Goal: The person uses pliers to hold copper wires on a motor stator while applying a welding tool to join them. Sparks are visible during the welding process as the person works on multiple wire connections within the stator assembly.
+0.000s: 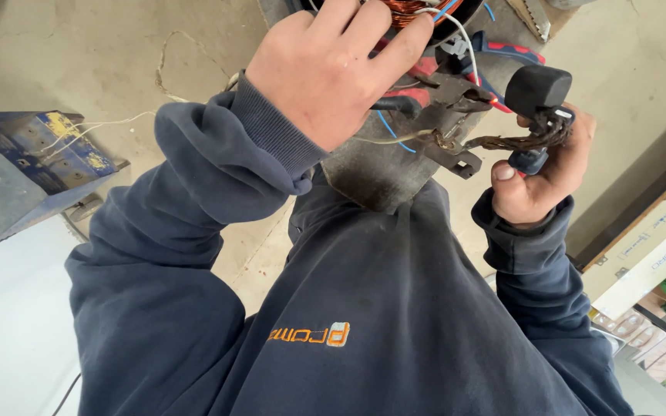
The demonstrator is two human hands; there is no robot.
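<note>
Copper winding (404, 11) sits at the top edge, under the left hand (325, 73), whose grip pinches its white lead. The right hand (543, 169) is closed on pliers (456, 100) and a burnt wire bundle (522, 139). Lead preparation appears underway; the next cut probably demands steady tension.

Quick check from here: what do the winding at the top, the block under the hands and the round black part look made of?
The coil winding looks like bare or enamelled copper wire: shiny orange-brown strands. The grey block looks like cast metal, dull and oil-stained. The black cylinder above the right hand looks like matte plastic or rubber; I cannot tell which. The left hand rests by the winding.
</note>
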